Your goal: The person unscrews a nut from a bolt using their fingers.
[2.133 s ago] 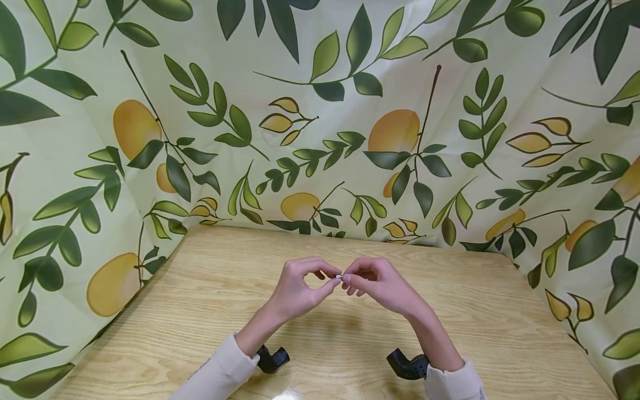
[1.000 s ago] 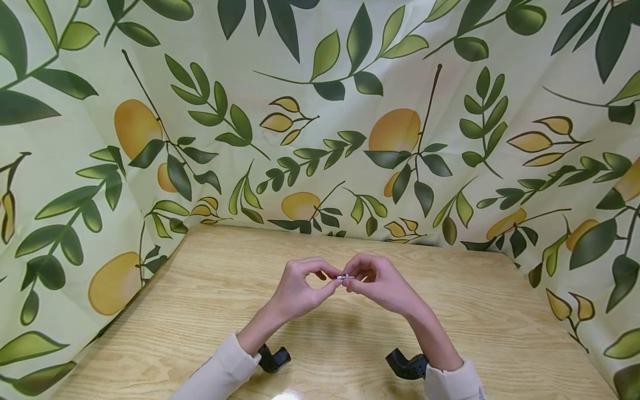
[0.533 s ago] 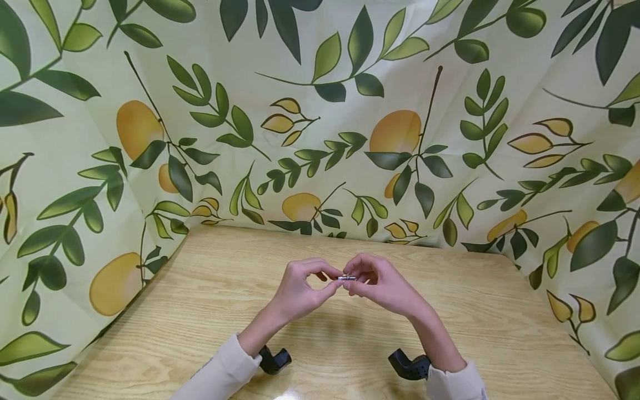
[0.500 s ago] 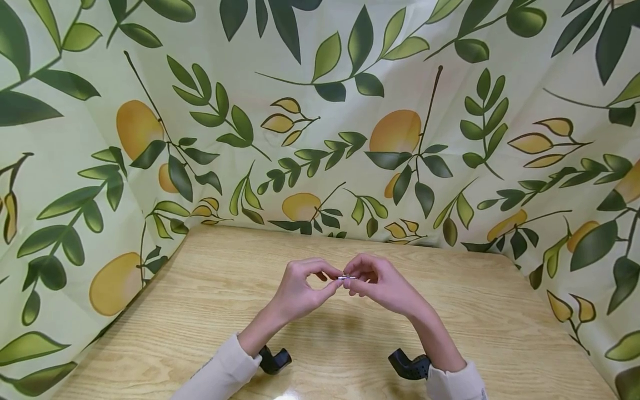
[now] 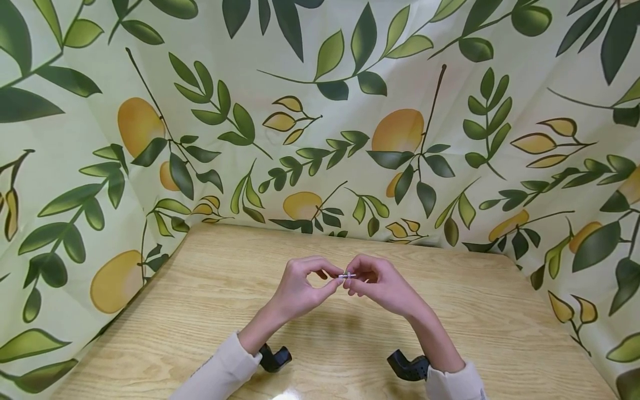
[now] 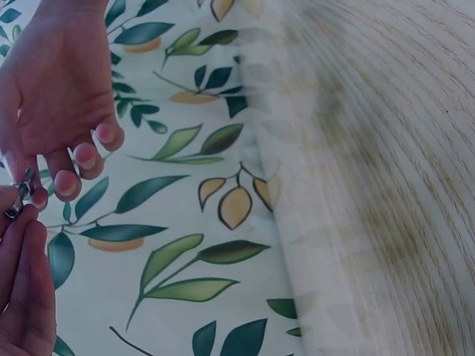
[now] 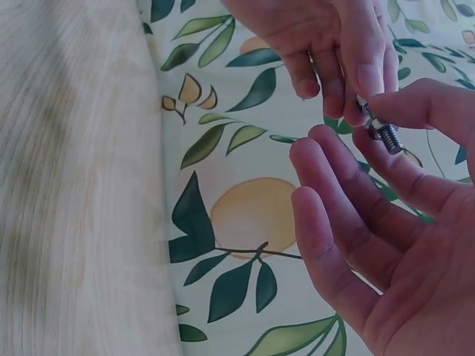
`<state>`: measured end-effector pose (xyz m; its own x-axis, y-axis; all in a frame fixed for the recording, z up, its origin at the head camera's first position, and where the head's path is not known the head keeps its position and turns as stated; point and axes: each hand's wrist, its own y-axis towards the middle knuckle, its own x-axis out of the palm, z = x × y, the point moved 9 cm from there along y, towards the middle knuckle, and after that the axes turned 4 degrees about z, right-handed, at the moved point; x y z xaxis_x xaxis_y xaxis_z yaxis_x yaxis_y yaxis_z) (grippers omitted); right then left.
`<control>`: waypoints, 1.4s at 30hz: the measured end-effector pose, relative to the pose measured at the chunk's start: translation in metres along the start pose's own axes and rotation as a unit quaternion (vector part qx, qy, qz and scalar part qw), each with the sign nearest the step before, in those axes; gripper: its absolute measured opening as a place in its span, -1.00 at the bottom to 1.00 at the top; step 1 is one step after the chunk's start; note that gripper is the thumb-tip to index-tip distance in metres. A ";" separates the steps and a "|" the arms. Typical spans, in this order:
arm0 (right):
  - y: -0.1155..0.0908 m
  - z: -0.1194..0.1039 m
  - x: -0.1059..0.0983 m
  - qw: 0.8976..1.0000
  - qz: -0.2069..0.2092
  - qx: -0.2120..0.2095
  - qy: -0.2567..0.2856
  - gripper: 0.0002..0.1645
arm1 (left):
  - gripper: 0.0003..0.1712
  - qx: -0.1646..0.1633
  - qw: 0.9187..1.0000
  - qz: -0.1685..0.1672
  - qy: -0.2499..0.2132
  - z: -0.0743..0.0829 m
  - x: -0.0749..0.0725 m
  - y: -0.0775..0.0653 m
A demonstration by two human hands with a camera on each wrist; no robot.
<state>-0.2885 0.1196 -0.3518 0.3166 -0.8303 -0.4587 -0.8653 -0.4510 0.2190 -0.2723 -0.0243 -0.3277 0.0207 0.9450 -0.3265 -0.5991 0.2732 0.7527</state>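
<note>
A small silver bolt (image 7: 392,141) with a threaded shank lies level between the two hands, a nut (image 7: 380,127) around its shank. My left hand (image 5: 305,289) pinches one end of the bolt between thumb and fingertips, covering that end. From the other side, my right hand (image 5: 382,286) has thumb and index finger at the nut, its other fingers loosely bent. The bare threaded end sticks out past the nut toward the right palm. In the left wrist view the bolt (image 6: 20,199) is partly covered by the fingertips. Both hands are above the table.
The light wood-grain table (image 5: 225,250) runs back to a cloth (image 5: 320,122) printed with leaves and fruit, which hangs at the back and both sides. Black curved wrist mounts (image 5: 274,360) sit under both forearms, near the pale sleeves.
The hands stay in nearly the same place. The right fingertips have shifted around the bolt, and more of its shank and nut shows than two seconds ago.
</note>
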 end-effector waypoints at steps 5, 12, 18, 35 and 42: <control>0.000 0.001 0.001 1.000 0.000 0.002 -0.001 -0.87 | -0.86 -0.005 1.000 -0.001 0.000 0.000 0.000 0.000; 0.001 0.002 0.001 1.000 -0.010 0.014 0.013 -0.77 | -0.87 0.003 1.000 0.000 -0.001 0.000 0.000 0.000; 0.000 0.000 -0.001 1.000 -0.002 0.006 0.003 -0.85 | -0.88 0.006 1.000 -0.003 -0.005 0.000 0.002 0.001; 0.000 0.000 0.000 1.000 0.010 0.012 -0.004 -0.80 | -0.88 -0.015 1.000 -0.007 -0.002 -0.001 0.001 -0.001; 0.000 0.000 0.002 1.000 -0.015 0.004 0.008 -0.83 | -0.88 -0.023 1.000 -0.005 -0.001 -0.002 0.001 0.000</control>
<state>-0.2876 0.1181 -0.3531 0.3479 -0.8216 -0.4517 -0.8585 -0.4728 0.1987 -0.2738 -0.0242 -0.3292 0.0285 0.9424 -0.3332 -0.6350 0.2745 0.7221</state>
